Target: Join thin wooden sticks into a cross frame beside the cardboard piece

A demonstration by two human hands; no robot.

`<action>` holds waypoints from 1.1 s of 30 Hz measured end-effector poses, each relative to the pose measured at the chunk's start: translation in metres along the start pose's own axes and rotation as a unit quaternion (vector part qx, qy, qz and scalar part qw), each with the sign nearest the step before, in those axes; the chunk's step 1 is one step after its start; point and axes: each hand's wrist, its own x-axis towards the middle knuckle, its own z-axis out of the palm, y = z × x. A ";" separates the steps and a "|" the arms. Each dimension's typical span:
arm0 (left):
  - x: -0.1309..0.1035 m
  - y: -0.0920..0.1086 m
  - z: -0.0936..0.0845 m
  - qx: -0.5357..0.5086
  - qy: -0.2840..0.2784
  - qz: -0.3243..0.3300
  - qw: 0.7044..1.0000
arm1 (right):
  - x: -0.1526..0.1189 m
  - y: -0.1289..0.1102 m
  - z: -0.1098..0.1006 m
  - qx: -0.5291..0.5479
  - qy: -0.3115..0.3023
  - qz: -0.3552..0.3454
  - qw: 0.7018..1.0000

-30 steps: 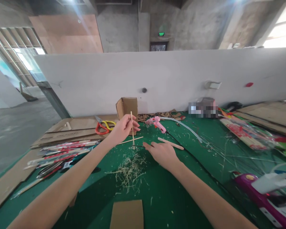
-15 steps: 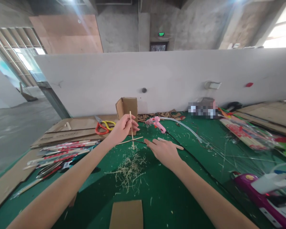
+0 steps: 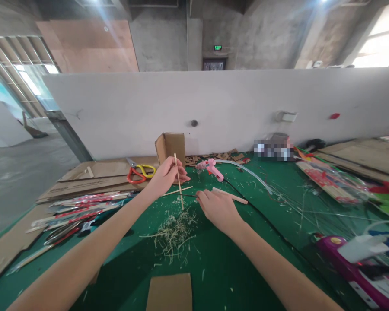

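Observation:
My left hand (image 3: 169,175) is closed on a thin wooden stick (image 3: 179,185), which slants down toward the green tabletop. A second thin stick (image 3: 186,189) lies crosswise behind it. My right hand (image 3: 218,207) is closed on a slim dark tool (image 3: 190,195), its narrow end meeting the held stick; whether it is a knife or a file I cannot make out. Against the back of that hand rests a pale rod (image 3: 236,198); whether it joins the dark tool is hidden. Below the held stick lies a heap of fine wood shavings (image 3: 175,233).
Scissors (image 3: 141,172) and an upright folded cardboard piece (image 3: 171,144) stand behind my left hand. A pink glue gun (image 3: 211,167) lies beyond my right hand, its cord running right toward a purple power strip (image 3: 346,263). Wrapped sticks (image 3: 84,205) lie left; a cardboard square (image 3: 170,291) lies in front.
The held stick now reaches lower toward the shavings. My right index finger has curled in, and the dark tool sits a little higher along the stick.

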 end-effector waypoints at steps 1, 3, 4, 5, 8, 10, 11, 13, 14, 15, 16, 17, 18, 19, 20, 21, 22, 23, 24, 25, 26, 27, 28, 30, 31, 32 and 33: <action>0.000 0.000 0.000 0.003 0.006 -0.004 1.000 | 0.001 -0.001 0.001 -0.002 0.000 0.005 1.000; 0.001 -0.001 0.000 0.015 0.018 -0.004 1.000 | 0.002 -0.001 0.003 0.001 -0.005 0.013 1.000; 0.002 -0.003 0.000 0.022 0.020 -0.001 1.000 | 0.002 -0.001 0.004 0.005 -0.010 0.016 1.000; 0.003 -0.005 -0.001 0.028 0.019 0.003 0.999 | 0.003 0.000 0.005 0.011 -0.015 0.019 1.000; 0.006 -0.009 -0.005 0.038 0.006 0.014 0.999 | 0.003 0.000 0.005 0.030 -0.036 0.028 0.999; 0.007 -0.010 -0.007 0.068 0.005 0.027 0.997 | 0.003 0.000 0.003 0.034 -0.055 0.034 0.997; 0.007 -0.010 -0.009 0.094 0.005 0.041 0.995 | 0.003 0.000 0.002 0.034 -0.064 0.038 0.997; 0.007 -0.008 -0.011 0.155 0.006 0.076 0.985 | 0.002 -0.001 0.001 0.034 -0.077 0.048 0.995; 0.007 -0.007 -0.012 0.182 0.006 0.094 0.979 | 0.001 -0.002 0.000 0.034 -0.082 0.054 0.995; 0.006 -0.005 -0.013 0.204 0.006 0.108 0.973 | 0.001 -0.002 0.001 0.035 -0.088 0.056 0.994; 0.006 -0.004 -0.014 0.220 0.007 0.118 0.968 | -0.001 -0.003 0.001 0.035 -0.096 0.057 0.993; 0.006 -0.003 -0.014 0.229 0.009 0.122 0.966 | -0.002 -0.003 0.002 0.036 -0.105 0.054 0.992; 0.006 -0.002 -0.014 0.233 0.011 0.124 0.964 | -0.003 -0.003 0.003 0.037 -0.113 0.049 0.992; 0.006 -0.001 -0.014 0.234 0.013 0.124 0.964 | -0.003 -0.003 0.004 0.038 -0.117 0.043 0.991; 0.006 -0.001 -0.014 0.233 0.015 0.122 0.965 | -0.003 -0.003 0.005 0.039 -0.114 0.039 0.992; 0.006 -0.001 -0.013 0.231 0.017 0.121 0.965 | -0.002 -0.003 0.005 0.037 -0.104 0.042 0.993; 0.006 -0.001 -0.013 0.229 0.017 0.120 0.966 | -0.001 -0.002 0.005 0.033 -0.088 0.051 0.994; 0.006 -0.001 -0.013 0.228 0.017 0.119 0.966 | 0.000 -0.002 0.005 0.026 -0.069 0.062 0.995; 0.006 -0.001 -0.013 0.227 0.015 0.118 0.967 | 0.002 -0.001 0.005 0.019 -0.050 0.075 0.996; 0.006 -0.002 -0.013 0.226 0.013 0.117 0.967 | 0.003 -0.001 0.005 0.013 -0.036 0.086 0.996; 0.006 -0.002 -0.013 0.228 0.011 0.117 0.967 | 0.004 -0.001 0.006 0.010 -0.028 0.093 0.995; 0.005 -0.003 -0.013 0.230 0.010 0.117 0.966 | 0.004 -0.001 0.007 0.010 -0.029 0.094 0.995; 0.005 -0.003 -0.014 0.231 0.010 0.116 0.966 | 0.003 -0.001 0.008 0.011 -0.036 0.089 0.995; 0.005 -0.003 -0.014 0.229 0.016 0.111 0.967 | 0.002 -0.001 0.009 0.018 -0.056 0.065 0.996; 0.005 -0.003 -0.014 0.226 0.019 0.109 0.968 | 0.001 0.000 0.010 0.020 -0.062 0.054 0.996; 0.005 -0.002 -0.014 0.222 0.020 0.108 0.969 | 0.001 0.000 0.010 0.019 -0.061 0.050 0.997; 0.005 -0.002 -0.014 0.219 0.019 0.108 0.969 | 0.001 0.001 0.009 0.016 -0.053 0.055 0.997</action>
